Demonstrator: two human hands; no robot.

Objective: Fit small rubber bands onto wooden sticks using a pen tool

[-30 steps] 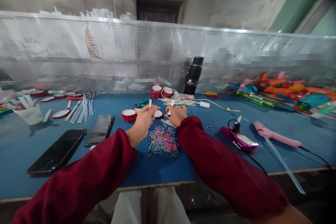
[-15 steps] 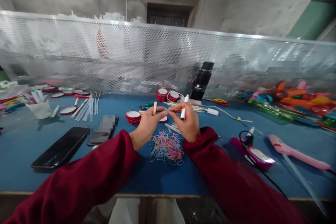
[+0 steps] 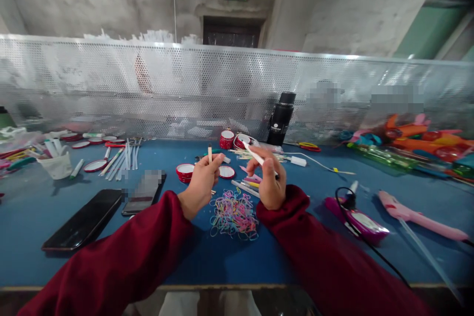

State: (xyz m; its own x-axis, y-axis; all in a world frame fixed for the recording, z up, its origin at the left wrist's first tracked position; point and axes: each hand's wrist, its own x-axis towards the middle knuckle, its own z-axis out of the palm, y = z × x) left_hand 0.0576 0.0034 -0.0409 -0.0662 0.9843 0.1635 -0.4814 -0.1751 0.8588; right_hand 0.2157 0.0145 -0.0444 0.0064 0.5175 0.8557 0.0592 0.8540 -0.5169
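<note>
Okay, left hand (image 3: 203,177) closed around a pale stick (image 3: 210,154), long axis near upright, top poking above the fingers; right hand (image 3: 272,180) grips a white pen (image 3: 256,154), long axis slanted, pale end up and toward the left hand, dark end down by the palm; stick and pen well apart, stick left of pen, axes not lined up, hands not touching; pile of rubber bands (image 3: 235,215) on the desk (image 3: 222,264), below the gap and nearer the person, about as near to one hand as the other; loose pens (image 3: 245,188) lie between the hands, just beside the right one; round lid (image 3: 226,173) beyond the bands, nearer the left hand; left fingertips' exact hold can't tell.
</note>
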